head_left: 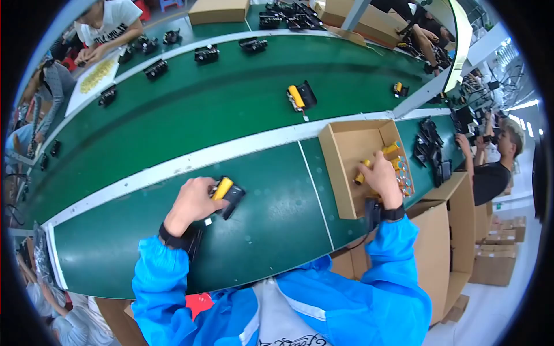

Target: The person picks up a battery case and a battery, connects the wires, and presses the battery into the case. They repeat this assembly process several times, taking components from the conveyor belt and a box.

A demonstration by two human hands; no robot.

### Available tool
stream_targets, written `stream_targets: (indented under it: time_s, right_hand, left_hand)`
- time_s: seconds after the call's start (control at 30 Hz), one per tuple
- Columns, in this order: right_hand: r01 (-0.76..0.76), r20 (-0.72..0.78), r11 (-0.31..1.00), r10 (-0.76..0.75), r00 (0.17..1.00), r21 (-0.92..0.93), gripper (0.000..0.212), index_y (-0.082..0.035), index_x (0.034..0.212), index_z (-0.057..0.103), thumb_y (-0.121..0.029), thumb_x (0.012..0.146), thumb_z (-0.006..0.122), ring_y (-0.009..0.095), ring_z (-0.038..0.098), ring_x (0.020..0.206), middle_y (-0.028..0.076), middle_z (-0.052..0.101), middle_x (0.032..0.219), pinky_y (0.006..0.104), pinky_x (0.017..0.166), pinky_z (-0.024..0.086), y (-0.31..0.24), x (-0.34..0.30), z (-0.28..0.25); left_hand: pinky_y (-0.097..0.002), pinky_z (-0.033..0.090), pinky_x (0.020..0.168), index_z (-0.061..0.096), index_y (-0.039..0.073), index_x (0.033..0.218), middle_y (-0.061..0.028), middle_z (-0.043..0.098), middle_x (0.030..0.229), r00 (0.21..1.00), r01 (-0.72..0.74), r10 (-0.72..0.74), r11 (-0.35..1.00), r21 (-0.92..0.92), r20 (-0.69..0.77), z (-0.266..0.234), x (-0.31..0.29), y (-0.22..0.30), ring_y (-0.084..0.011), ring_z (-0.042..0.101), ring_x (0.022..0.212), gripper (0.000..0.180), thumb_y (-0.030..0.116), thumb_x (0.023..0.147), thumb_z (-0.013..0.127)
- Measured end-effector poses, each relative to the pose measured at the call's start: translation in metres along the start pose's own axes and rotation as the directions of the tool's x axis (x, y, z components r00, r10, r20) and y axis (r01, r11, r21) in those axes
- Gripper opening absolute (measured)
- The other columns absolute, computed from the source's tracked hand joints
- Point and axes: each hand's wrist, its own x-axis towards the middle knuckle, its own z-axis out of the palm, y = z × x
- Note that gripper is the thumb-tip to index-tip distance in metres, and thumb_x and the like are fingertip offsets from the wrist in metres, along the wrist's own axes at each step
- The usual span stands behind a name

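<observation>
On the green bench in front of me, my left hand point(193, 200) grips a small black plastic housing point(233, 205). A yellow cylindrical battery point(223, 188) lies in the housing, with my fingers along its side. To the right, my right hand point(381, 176) reaches into a shallow cardboard box point(340, 193), its fingers closed on another yellow battery point(362, 172). Several more yellow batteries point(392, 147) lie along the box's right side, partly hidden by that hand. A small white connector point(208, 221) rests on the bench just below my left hand.
Beyond a pale rail point(231, 151) runs a green belt point(219, 109) carrying spaced black housings, one with a yellow battery point(296, 97). Black parts point(428, 144) are heaped right of the box. Open cartons point(430, 248) stand at my right. Other people work around the line.
</observation>
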Motion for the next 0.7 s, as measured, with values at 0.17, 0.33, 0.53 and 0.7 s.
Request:
stream_targets:
  time_s: [0.17, 0.33, 0.53, 0.7]
  right_hand:
    - [0.115, 0.307, 0.986, -0.074, 0.949, -0.12, 0.05, 0.002, 0.121, 0.054, -0.024, 0.081, 0.071, 0.045, 0.066, 0.091, 0.032, 0.065, 0.098, 0.0478, 0.08, 0.053, 0.029, 0.032, 0.011]
    - [-0.111, 0.389, 0.871, -0.097, 0.916, 0.478, 0.05, 0.001, 0.131, 0.047, -0.009, 0.086, 0.065, 0.018, 0.067, 0.079, 0.011, 0.062, 0.085, 0.0329, 0.066, 0.054, 0.01, 0.02, -0.03]
    - [-0.144, 0.147, 0.178, -0.002, 0.989, 0.973, 0.053, -0.001, 0.127, 0.046, -0.013, 0.083, 0.073, 0.015, 0.062, 0.077, 0.006, 0.057, 0.092, 0.0277, 0.06, 0.053, 0.016, -0.069, -0.069]
    - [-0.067, 0.066, 0.055, 0.018, 0.998, 0.996, 0.047, -0.002, 0.118, 0.047, -0.005, 0.078, 0.071, 0.018, 0.063, 0.074, 0.008, 0.058, 0.089, 0.0272, 0.059, 0.052, 0.018, -0.111, -0.054]
  left_hand:
    - [-0.04, 0.049, 0.061, 0.07, -0.003, 0.085, -0.0163, 0.064, 0.07, 0.99, -0.037, 0.044, 0.998, -0.055, 0.133, -0.035, 0.111, 0.024, -0.0264, 0.062, 0.065, 0.045, 0.036, 0.068, 0.083]
    - [-0.0389, 0.052, 0.061, 0.073, -0.002, 0.087, -0.0164, 0.069, 0.074, 0.989, -0.148, 0.149, 0.987, 0.062, -0.017, -0.031, 0.219, 0.02, -0.0264, 0.067, 0.067, 0.046, 0.039, 0.071, 0.081]
    - [-0.0411, 0.056, 0.078, 0.075, 0.002, 0.094, -0.0175, 0.073, 0.09, 0.941, -0.147, 0.129, 0.988, 0.036, 0.314, -0.074, 0.373, 0.053, -0.0338, 0.07, 0.081, 0.044, 0.041, 0.075, 0.081]
    - [-0.0437, 0.052, 0.087, 0.069, 0.01, 0.116, -0.0172, 0.067, 0.116, 0.865, 0.054, 0.153, 0.918, 0.392, -0.478, -0.019, 0.46, 0.026, -0.035, 0.063, 0.11, 0.052, 0.043, 0.077, 0.077]
